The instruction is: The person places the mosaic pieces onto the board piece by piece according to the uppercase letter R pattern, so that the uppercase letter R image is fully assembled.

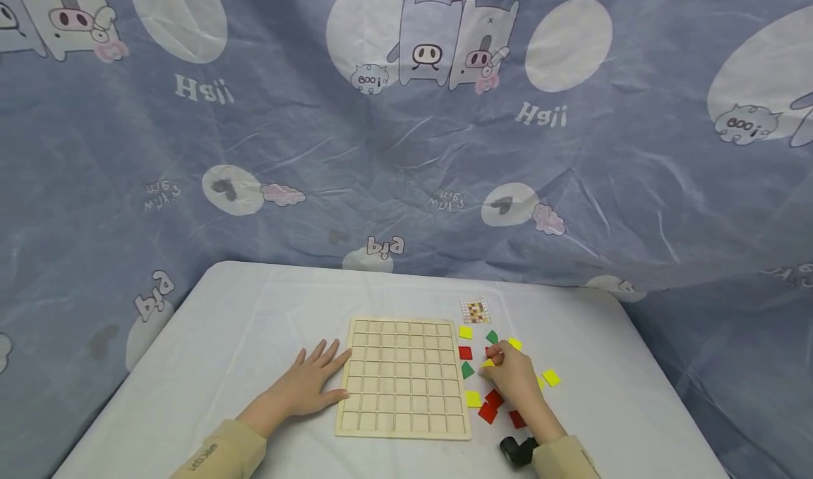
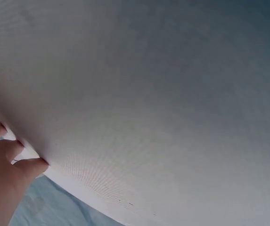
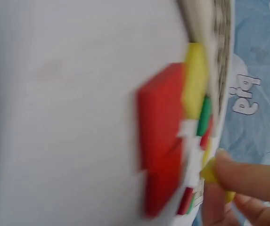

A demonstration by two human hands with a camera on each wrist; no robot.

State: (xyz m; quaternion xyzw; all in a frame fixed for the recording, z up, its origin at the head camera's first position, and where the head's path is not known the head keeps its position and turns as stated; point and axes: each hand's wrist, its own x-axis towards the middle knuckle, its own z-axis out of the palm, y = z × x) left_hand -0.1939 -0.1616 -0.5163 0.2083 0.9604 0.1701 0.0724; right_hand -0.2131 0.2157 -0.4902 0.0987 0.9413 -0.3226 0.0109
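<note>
A wooden grid board [image 1: 403, 378] with bare square cells lies on the white table. My left hand [image 1: 311, 384] rests at the board's left edge with its fingers spread; the left wrist view shows its fingertips against that edge. To the right of the board, my right hand [image 1: 516, 374] pinches a yellow tile [image 3: 209, 172] between thumb and finger. Around that hand lie red tiles [image 1: 466, 353], green pieces [image 1: 467, 370] with a curved or pointed outline, and more yellow tiles [image 1: 473, 399]. Part of the scattered pieces is hidden under the right hand.
A small patterned card [image 1: 475, 311] lies beyond the pieces, near the board's far right corner. By the right wrist is a black object [image 1: 516, 453]. A blue-grey printed curtain [image 1: 381, 147] hangs behind the table [image 1: 267, 295].
</note>
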